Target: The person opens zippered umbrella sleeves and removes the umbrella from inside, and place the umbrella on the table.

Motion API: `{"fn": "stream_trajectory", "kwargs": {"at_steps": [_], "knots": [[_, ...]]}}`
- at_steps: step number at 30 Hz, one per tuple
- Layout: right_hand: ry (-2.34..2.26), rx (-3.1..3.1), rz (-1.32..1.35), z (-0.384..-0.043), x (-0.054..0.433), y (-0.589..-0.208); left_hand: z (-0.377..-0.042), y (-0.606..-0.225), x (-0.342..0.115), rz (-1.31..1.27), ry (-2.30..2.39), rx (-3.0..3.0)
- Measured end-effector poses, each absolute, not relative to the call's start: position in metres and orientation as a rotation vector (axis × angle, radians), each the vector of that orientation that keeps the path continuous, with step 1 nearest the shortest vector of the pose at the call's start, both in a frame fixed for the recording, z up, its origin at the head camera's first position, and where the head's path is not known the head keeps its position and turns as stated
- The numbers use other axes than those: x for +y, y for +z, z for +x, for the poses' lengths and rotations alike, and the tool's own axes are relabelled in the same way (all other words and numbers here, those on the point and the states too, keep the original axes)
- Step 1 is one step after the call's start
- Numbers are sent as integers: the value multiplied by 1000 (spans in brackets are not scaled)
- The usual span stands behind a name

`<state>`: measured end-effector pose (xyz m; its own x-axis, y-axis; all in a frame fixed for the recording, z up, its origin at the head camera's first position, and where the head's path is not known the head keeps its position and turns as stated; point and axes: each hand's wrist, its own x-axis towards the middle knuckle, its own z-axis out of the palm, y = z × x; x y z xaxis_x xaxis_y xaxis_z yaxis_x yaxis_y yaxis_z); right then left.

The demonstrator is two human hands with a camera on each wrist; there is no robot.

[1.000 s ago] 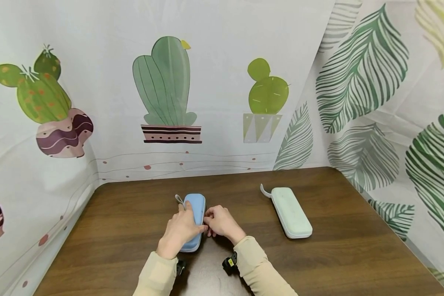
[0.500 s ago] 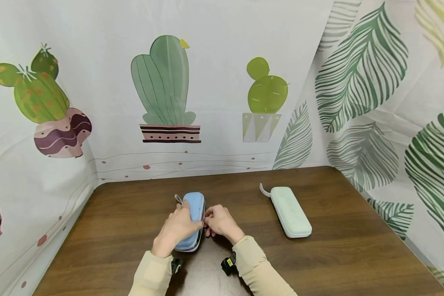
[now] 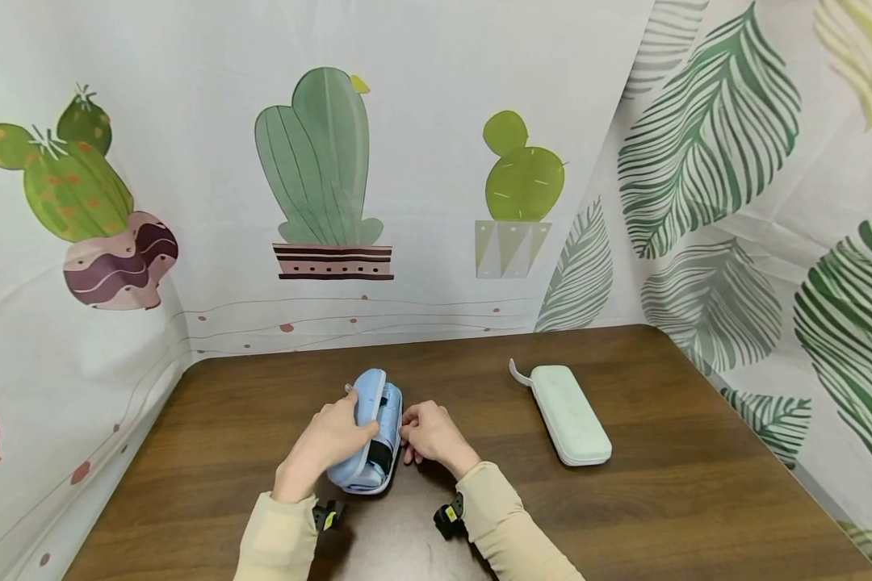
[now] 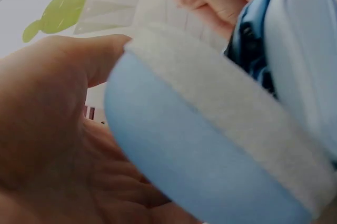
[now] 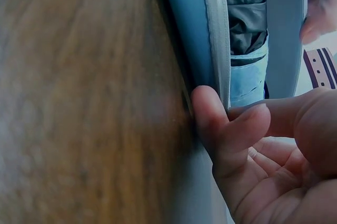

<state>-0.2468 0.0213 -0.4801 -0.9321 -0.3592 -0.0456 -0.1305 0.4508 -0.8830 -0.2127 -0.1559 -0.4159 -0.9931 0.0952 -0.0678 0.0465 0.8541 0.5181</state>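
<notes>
A light blue zip case (image 3: 368,395) lies partly unfolded on the table, its lid raised and tilted to the left. My left hand (image 3: 330,436) grips that lid (image 4: 195,139), thumb over its pale edge and fingers behind the outer side. At the opposite side my right hand (image 3: 436,436) pinches the rim of the base (image 5: 195,34) between thumb and finger. Inside lies a rolled blue fabric bundle (image 3: 388,420) with a black part (image 5: 247,23), resembling a folded umbrella. A small strap loop at the case's far end is mostly hidden behind the left hand.
A mint green case (image 3: 572,420) with a pale wrist strap (image 3: 521,375) lies closed to the right on the brown wooden table (image 3: 668,452). Behind the table hangs a white cloth (image 3: 436,161) printed with cacti and leaves.
The blue case's lid has come up and swung left with my left hand, exposing the bundle inside. My right hand has stayed at the base's right edge.
</notes>
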Motion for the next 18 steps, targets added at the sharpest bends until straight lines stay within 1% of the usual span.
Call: {"fn": "stream_trajectory", "kwargs": {"at_steps": [18], "knots": [[-1481, 2481, -455, -248, 21, -483, -210, -398, -183, 75, 927, 2927]]}}
